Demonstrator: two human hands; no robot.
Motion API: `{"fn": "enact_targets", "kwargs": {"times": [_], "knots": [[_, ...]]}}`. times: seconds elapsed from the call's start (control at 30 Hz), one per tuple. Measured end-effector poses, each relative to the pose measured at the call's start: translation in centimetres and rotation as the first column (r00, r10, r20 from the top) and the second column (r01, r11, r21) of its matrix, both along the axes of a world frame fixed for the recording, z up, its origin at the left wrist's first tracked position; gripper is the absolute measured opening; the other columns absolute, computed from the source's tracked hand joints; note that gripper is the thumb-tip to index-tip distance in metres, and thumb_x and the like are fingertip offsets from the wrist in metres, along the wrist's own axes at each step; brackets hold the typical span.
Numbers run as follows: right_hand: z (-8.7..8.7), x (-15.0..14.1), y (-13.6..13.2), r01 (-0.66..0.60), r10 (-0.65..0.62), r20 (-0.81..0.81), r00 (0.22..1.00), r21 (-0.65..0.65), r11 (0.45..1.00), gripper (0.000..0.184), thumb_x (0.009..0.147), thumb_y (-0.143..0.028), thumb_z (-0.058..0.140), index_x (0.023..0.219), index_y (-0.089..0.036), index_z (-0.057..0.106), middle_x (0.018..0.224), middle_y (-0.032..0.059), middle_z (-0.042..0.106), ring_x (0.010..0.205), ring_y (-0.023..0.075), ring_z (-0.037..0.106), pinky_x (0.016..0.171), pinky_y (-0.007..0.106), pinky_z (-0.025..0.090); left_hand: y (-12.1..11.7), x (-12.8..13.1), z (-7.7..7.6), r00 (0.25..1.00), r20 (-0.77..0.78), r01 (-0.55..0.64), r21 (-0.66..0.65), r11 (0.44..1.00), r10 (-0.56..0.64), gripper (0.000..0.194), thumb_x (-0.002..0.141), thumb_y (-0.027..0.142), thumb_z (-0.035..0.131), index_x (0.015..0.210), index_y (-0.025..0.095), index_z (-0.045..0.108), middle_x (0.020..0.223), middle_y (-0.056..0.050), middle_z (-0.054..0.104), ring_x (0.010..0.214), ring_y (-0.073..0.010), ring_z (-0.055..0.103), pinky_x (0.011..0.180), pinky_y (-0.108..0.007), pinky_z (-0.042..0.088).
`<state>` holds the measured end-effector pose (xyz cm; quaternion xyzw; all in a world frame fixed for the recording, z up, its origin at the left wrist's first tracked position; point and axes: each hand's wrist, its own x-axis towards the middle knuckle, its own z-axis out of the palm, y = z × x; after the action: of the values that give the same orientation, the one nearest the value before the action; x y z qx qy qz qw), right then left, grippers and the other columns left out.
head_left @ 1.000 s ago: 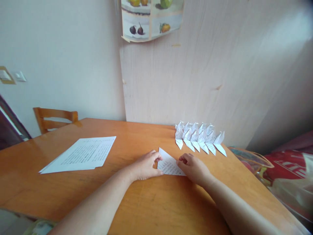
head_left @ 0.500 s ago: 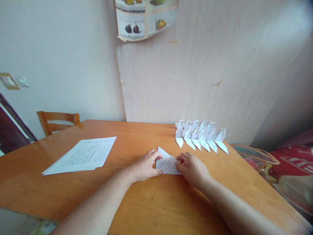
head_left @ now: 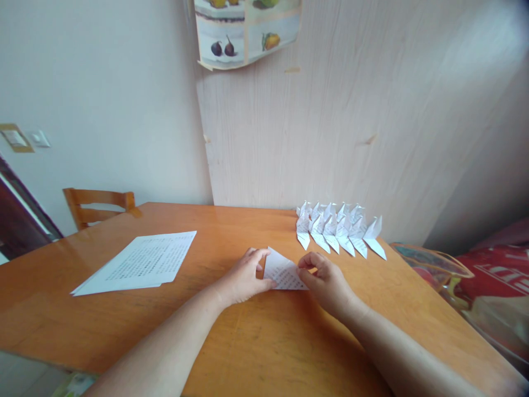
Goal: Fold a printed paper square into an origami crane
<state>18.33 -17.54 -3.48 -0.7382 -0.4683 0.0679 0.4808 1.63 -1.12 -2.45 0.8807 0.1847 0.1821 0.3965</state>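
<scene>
A folded triangle of printed paper (head_left: 283, 274) lies on the wooden table in front of me, its point toward the far left. My left hand (head_left: 247, 277) is at its left side, with the thumb on the lower left corner and the index finger at the upper tip. At the right edge my right hand (head_left: 328, 281) pinches the paper between thumb and curled fingers. Beyond it, several folded paper birds (head_left: 343, 237) stand in two rows.
A stack of printed sheets (head_left: 149, 259) lies on the left of the table (head_left: 231, 347). A wooden chair (head_left: 101, 207) stands behind the far left edge. Past the right edge are a clear container (head_left: 430, 264) and a red bag (head_left: 496, 270). A wall borders the back.
The right hand's fingers have risen slightly along the paper's right edge. My left index finger has stretched up toward the tip, and the triangle has shifted a little away from me.
</scene>
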Motion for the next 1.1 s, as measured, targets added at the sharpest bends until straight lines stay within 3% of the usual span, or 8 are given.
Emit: {"fn": "enact_targets", "kwargs": {"times": [0.17, 0.27, 0.37, 0.5, 0.63, 0.77, 0.87, 1.1], "knots": [[-0.5, 0.1, 0.2, -0.012, 0.029, -0.123, 0.992, 0.135, 0.991, 0.013, 0.088, -0.033, 0.056, 0.093, -0.022, 0.06, 0.096, 0.005, 0.067, 0.089, 0.0214, 0.063, 0.077, 0.035, 0.05, 0.3, 0.3, -0.3, 0.996, 0.06, -0.051, -0.223, 0.973, 0.066, 0.073, 0.072, 0.032, 0.08, 0.137, 0.02, 0.048, 0.135, -0.016, 0.052, 0.098, -0.0234, 0.06, 0.09, -0.041, 0.048], [-0.3, -0.1, 0.1, -0.044, 0.074, -0.142, 0.987, 0.205, 0.978, 0.013, 0.09, -0.035, 0.056, 0.096, -0.023, 0.059, 0.104, 0.0061, 0.066, 0.091, 0.0211, 0.063, 0.083, 0.037, 0.051, -0.1, 0.3, 0.4, 0.994, 0.092, -0.013, -0.421, 0.907, 0.057, 0.075, 0.074, 0.032, 0.081, 0.138, 0.017, 0.044, 0.128, -0.017, 0.057, 0.101, -0.024, 0.062, 0.092, -0.041, 0.046], [0.3, -0.6, -0.1, -0.095, 0.115, -0.056, 0.992, 0.27, 0.958, 0.011, 0.093, -0.034, 0.055, 0.094, -0.024, 0.058, 0.111, 0.0069, 0.065, 0.102, 0.0219, 0.061, 0.089, 0.038, 0.049, -0.4, 0.2, 1.2, 0.987, 0.151, 0.051, -0.575, 0.817, 0.045, 0.072, 0.079, 0.03, 0.078, 0.139, 0.016, 0.04, 0.121, -0.015, 0.061, 0.106, -0.0233, 0.062, 0.096, -0.038, 0.042], [1.0, -1.3, -0.4, -0.136, 0.115, 0.087, 0.99, 0.31, 0.941, 0.008, 0.095, -0.031, 0.055, 0.093, -0.024, 0.059, 0.113, 0.0071, 0.063, 0.108, 0.0218, 0.058, 0.093, 0.038, 0.046, -0.3, 0.2, 1.6, 0.975, 0.193, 0.044, -0.663, 0.748, 0.114, 0.068, 0.08, 0.022, 0.074, 0.14, 0.017, 0.041, 0.115, -0.011, 0.064, 0.096, -0.0184, 0.061, 0.086, -0.031, 0.041], [1.2, -1.9, -0.6, -0.148, 0.122, 0.102, 0.987, 0.31, 0.939, 0.01, 0.094, -0.034, 0.058, 0.094, -0.024, 0.061, 0.115, 0.0076, 0.063, 0.108, 0.0224, 0.057, 0.095, 0.039, 0.045, 0.3, 0.3, 1.5, 0.955, 0.255, 0.079, -0.711, 0.699, 0.152, 0.061, 0.078, 0.016, 0.071, 0.134, 0.019, 0.048, 0.097, -0.003, 0.065, 0.082, -0.0139, 0.057, 0.074, -0.027, 0.037], [1.8, -1.8, -0.6, -0.02, 0.068, -0.136, 0.988, 0.327, 0.945, 0.025, 0.092, -0.045, 0.061, 0.104, -0.024, 0.06, 0.115, 0.0089, 0.063, 0.107, 0.0243, 0.059, 0.093, 0.041, 0.046, 0.9, 0.3, 1.3, 0.944, 0.287, 0.124, -0.768, 0.628, 0.164, 0.05, 0.078, 0.014, 0.07, 0.125, 0.019, 0.055, 0.094, -0.002, 0.064, 0.083, -0.0136, 0.057, 0.072, -0.026, 0.036], [2.5, -1.6, -0.7, 0.037, 0.081, -0.373, 0.924, 0.299, 0.954, 0.034, 0.089, -0.054, 0.062, 0.102, -0.023, 0.06, 0.105, 0.0082, 0.065, 0.1, 0.0243, 0.06, 0.087, 0.04, 0.049, 1.3, 0.3, 1.2, 0.934, 0.323, 0.184, -0.799, 0.572, 0.15, 0.042, 0.077, 0.013, 0.071, 0.117, 0.019, 0.059, 0.098, -0.003, 0.065, 0.084, -0.0132, 0.057, 0.071, -0.025, 0.037], [2.6, -1.8, -0.9, -0.143, 0.315, -0.677, 0.665, 0.298, 0.944, 0.033, 0.09, -0.054, 0.063, 0.095, -0.022, 0.063, 0.1, 0.0076, 0.068, 0.093, 0.0216, 0.063, 0.082, 0.037, 0.05, 1.3, 0.3, 1.3, 0.931, 0.345, 0.248, -0.839, 0.484, 0.122, 0.028, 0.076, 0.015, 0.073, 0.103, 0.017, 0.065, 0.094, -0.004, 0.064, 0.076, -0.0116, 0.055, 0.065, -0.024, 0.037]]}}
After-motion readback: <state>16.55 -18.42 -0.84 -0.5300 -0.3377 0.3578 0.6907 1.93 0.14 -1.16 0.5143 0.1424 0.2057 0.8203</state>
